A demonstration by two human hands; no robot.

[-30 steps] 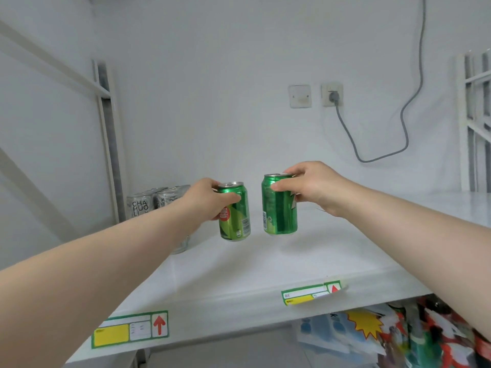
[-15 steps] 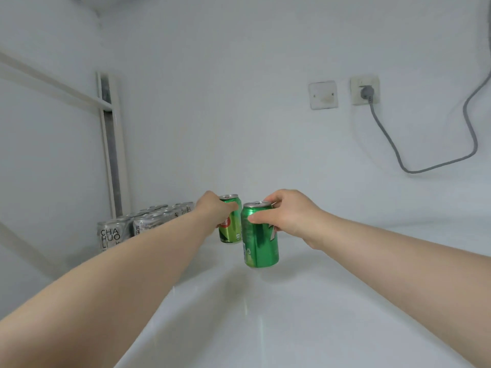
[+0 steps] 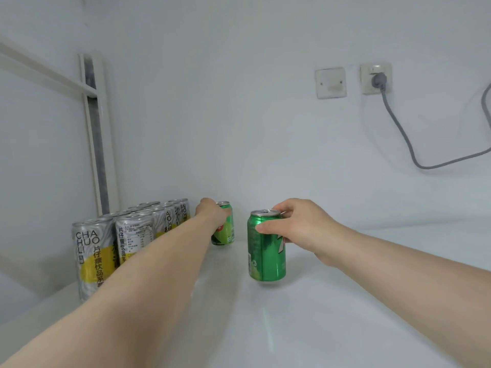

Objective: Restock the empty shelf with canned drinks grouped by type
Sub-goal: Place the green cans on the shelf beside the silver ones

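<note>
Two green cans are in my hands over the white shelf (image 3: 332, 314). My left hand (image 3: 211, 215) reaches deep and grips the far green can (image 3: 225, 229), which stands at the back beside the silver cans. My right hand (image 3: 300, 229) holds the near green can (image 3: 265, 253) by its upper part; it is upright, its base at or just above the shelf. Several tall silver-and-yellow cans (image 3: 117, 243) stand in rows at the left, partly hidden by my left forearm.
A white upright post (image 3: 97, 134) of the shelf frame stands at the back left. On the back wall are a blank plate (image 3: 330, 82) and a socket (image 3: 376, 78) with a grey cable (image 3: 406, 139) hanging right.
Both hands have pushed further into the shelf with their cans. The left can has come down beside the silver rows at the back; the right can has dropped to the shelf surface.
</note>
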